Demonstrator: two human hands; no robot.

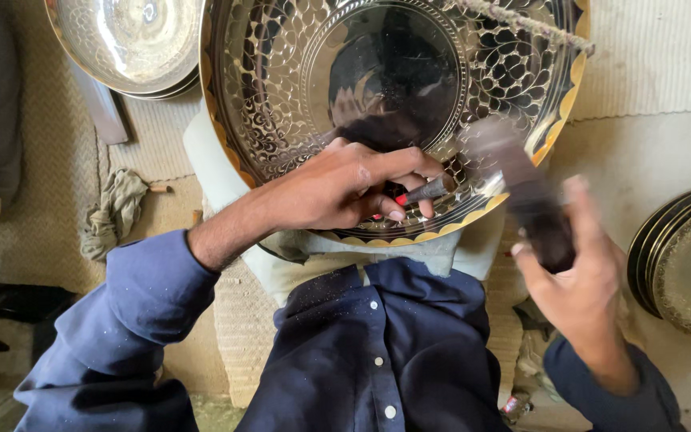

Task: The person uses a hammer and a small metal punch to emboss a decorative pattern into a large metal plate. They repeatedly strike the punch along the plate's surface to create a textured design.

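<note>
Engraved brass tray (297, 88) first — it is the biggest thing before me, a broad round dish propped against a pale cloth-covered pad (217, 172) above my lap, tilted toward me so its lower rim sits just above my dark blue shirt (377, 352). It looks stiff and fairly heavy, I judge, and its polished face would be slippery, so the scalloped golden rim is the place to take hold, not the worked middle. Its surface shines like a mirror: a plain dark centre disc ringed by dense leaf-and-scale patterns cut bright against black. My left hand (337, 188) rests on the lower part of the tray, fingers closed tight round a small chisel (425, 192) with a red band, its tip pressed to the border pattern. My right hand (581, 272) is clamped on a dark hammer (521, 188), blurred in mid-swing just right of the chisel — the head is too smeared to describe. Off to the upper left another shiny dish (133, 40) lies on woven matting (49, 160), with a crumpled grey rag (113, 212) below it. At the right edge a stack of engraved plates (685, 260) sits well apart from my work.
</note>
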